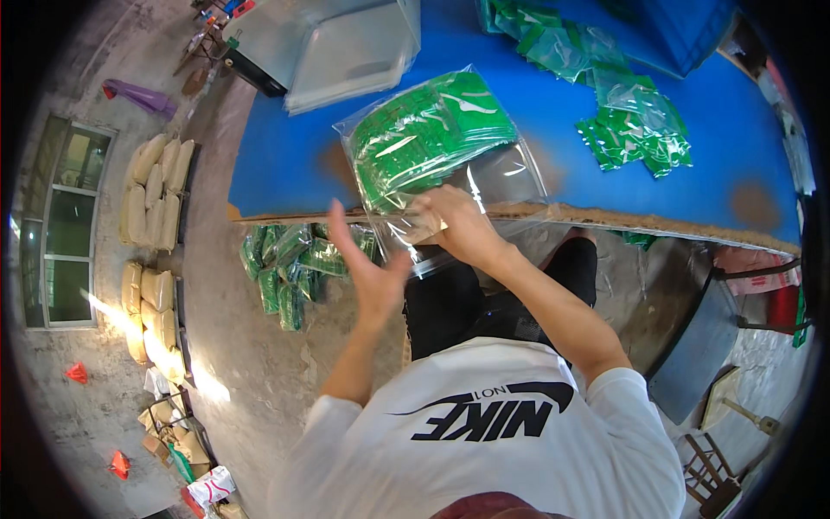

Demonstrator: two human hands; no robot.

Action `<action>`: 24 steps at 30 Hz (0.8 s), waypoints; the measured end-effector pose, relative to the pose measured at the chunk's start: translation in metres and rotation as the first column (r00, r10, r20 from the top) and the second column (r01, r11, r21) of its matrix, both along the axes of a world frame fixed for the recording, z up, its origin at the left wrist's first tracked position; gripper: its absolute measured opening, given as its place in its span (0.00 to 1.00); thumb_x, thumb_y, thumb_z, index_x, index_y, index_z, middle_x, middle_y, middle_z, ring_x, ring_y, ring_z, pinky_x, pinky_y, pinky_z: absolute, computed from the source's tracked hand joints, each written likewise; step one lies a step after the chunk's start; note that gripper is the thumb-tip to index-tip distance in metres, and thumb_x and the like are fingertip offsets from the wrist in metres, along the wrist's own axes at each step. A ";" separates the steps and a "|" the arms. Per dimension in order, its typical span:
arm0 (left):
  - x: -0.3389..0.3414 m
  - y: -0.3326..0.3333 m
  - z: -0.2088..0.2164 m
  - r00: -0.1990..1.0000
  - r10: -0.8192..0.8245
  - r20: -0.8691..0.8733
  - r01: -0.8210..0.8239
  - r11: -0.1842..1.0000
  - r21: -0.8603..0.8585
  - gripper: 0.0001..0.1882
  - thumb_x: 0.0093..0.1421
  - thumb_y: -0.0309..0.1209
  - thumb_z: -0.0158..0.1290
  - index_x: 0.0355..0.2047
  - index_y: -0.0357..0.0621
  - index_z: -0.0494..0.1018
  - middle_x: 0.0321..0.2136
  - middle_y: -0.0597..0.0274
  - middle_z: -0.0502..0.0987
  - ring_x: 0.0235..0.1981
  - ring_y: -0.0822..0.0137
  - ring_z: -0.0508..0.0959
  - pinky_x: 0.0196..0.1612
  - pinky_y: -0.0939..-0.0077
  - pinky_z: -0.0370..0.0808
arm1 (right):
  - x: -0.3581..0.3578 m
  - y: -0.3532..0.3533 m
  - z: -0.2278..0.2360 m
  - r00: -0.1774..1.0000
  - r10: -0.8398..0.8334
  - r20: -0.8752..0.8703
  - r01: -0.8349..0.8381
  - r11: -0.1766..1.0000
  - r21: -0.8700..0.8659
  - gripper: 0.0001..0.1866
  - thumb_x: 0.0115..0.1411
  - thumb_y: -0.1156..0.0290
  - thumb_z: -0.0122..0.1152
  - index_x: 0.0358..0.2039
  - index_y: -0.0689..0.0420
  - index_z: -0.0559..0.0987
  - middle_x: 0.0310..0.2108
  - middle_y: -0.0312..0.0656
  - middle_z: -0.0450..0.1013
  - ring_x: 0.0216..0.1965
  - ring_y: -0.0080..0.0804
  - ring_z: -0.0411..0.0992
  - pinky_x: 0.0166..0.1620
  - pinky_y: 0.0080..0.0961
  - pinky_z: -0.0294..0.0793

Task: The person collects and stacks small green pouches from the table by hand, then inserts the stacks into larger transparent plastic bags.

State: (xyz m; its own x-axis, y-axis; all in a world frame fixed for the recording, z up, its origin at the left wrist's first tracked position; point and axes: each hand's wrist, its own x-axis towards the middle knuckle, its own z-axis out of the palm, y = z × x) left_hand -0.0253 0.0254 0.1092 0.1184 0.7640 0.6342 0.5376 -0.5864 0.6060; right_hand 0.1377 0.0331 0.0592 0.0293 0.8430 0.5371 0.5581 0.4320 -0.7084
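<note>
A large clear plastic bag [510, 177] lies at the front edge of the blue table, its near end hanging over the edge. Inside it sit rows of small green packets [432, 125], packed close together. My right hand [458, 225] is closed on the near end of the bag, and its fingertips are partly hidden by the shiny film. Just left of that end, my left hand [376, 281] is raised with fingers apart, slightly blurred, and seems to hold nothing.
Loose green packets [640, 125] lie on the table [294, 164] at the right, near a blue bin [683, 35]. Flat clear bags [350, 65] are stacked at the far left. Filled green bundles [290, 264] lie on the floor below; sacks [156, 195] stand along the left wall.
</note>
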 end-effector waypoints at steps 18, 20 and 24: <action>-0.037 -0.034 -0.070 0.730 0.268 0.629 0.186 0.808 -0.559 0.11 0.58 0.19 0.61 0.39 0.35 0.71 0.30 0.64 0.76 0.31 0.74 0.77 0.38 0.81 0.77 | -0.031 -0.011 -0.005 0.939 0.212 0.272 -0.225 0.974 0.015 0.18 0.51 0.74 0.63 0.43 0.60 0.76 0.40 0.53 0.75 0.50 0.54 0.72 0.45 0.43 0.73; -0.047 -0.041 -0.068 0.731 0.266 0.628 0.213 0.786 -0.580 0.12 0.57 0.17 0.61 0.41 0.34 0.73 0.32 0.60 0.78 0.33 0.72 0.79 0.41 0.80 0.78 | -0.028 -0.027 0.014 0.892 0.451 -0.044 -0.451 0.876 -0.170 0.11 0.51 0.74 0.63 0.37 0.59 0.78 0.36 0.51 0.77 0.45 0.50 0.75 0.42 0.43 0.74; -0.057 -0.039 -0.062 0.763 0.257 0.593 0.193 0.785 -0.589 0.13 0.57 0.17 0.61 0.41 0.34 0.72 0.33 0.57 0.78 0.33 0.72 0.80 0.42 0.81 0.78 | -0.034 -0.017 0.015 0.887 0.457 0.062 -0.428 0.866 -0.258 0.05 0.55 0.72 0.62 0.32 0.58 0.79 0.32 0.45 0.77 0.39 0.47 0.75 0.44 0.44 0.72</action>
State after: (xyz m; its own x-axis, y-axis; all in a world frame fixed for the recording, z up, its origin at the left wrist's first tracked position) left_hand -0.0822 -0.0133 0.0473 -0.1533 0.9877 -0.0316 -0.0764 0.0200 0.9969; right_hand 0.1035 0.0160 0.0742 -0.4270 0.8521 0.3027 0.4321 0.4863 -0.7595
